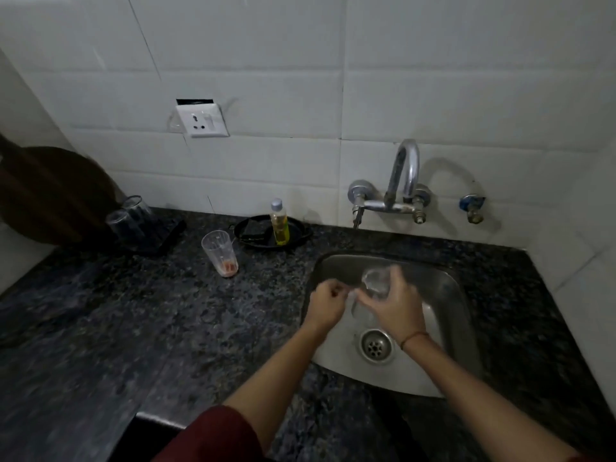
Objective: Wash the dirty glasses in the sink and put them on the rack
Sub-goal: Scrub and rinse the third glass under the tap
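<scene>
Over the steel sink (443,295), both hands meet around a clear glass (375,282) held above the basin, a little behind the drain (376,345) and in front of the wall tap (401,185). The right hand (396,305) grasps it, with the fingers wrapped round the far side and the thumb across the near side, so that the glass sits tilted with its mouth towards the tap. The left hand (328,303) is just beside the glass on its left, fingers curled in towards it. The blur there hides whether they pinch the glass's lower end or only brush it, so its grip cannot be told. A thin thread (413,336) circles the right wrist. A second glass (220,253) stands upright on the dark speckled counter (133,328), well to the left of the hands, with a reddish residue in its bottom. Further left, against the wall, the dark rack (163,236) holds two upturned glasses (131,213). Between the rack and the tap, a bottle (279,226) of yellow liquid stands on a black tray (300,233).
</scene>
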